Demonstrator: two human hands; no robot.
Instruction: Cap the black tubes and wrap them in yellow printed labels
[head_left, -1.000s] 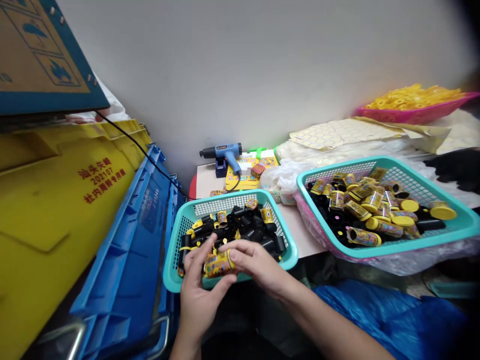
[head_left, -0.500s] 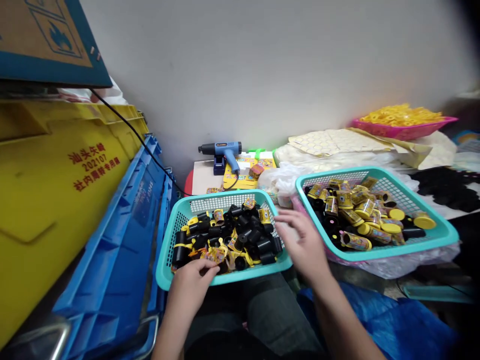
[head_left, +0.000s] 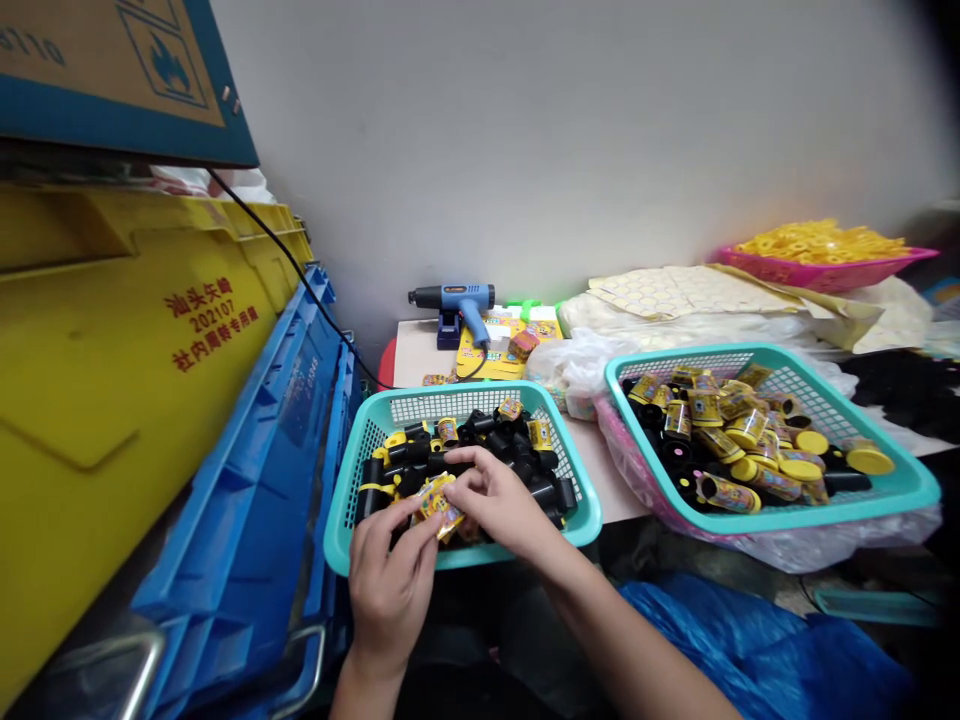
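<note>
Above the near rim of a turquoise plastic basket (head_left: 352,420), both hands hold a small shiny yellow printed wrapper sleeve (head_left: 439,503). My left hand (head_left: 391,570) grips its near left side between thumb and fingers. From the right, my right hand (head_left: 499,500) pinches its upper right edge with the thumb and index finger. Beneath them in the basket lie black plastic tubes (head_left: 544,492), yellow plastic parts (head_left: 395,440) and some printed sleeves. Part of the basket's contents is hidden behind my hands.
A second turquoise basket (head_left: 919,490) at right holds printed, yellow-capped tubes (head_left: 750,430). A blue heat gun (head_left: 465,298) rests on a stand behind. Yellow (head_left: 112,330) and blue crates (head_left: 247,480) line the left side. A pink tray (head_left: 832,277) of yellow parts stands far right.
My right hand has moved left from the basket's right rim to the yellow sleeve and now pinches it. My left hand has lifted the sleeve slightly. The view has shifted a little.
</note>
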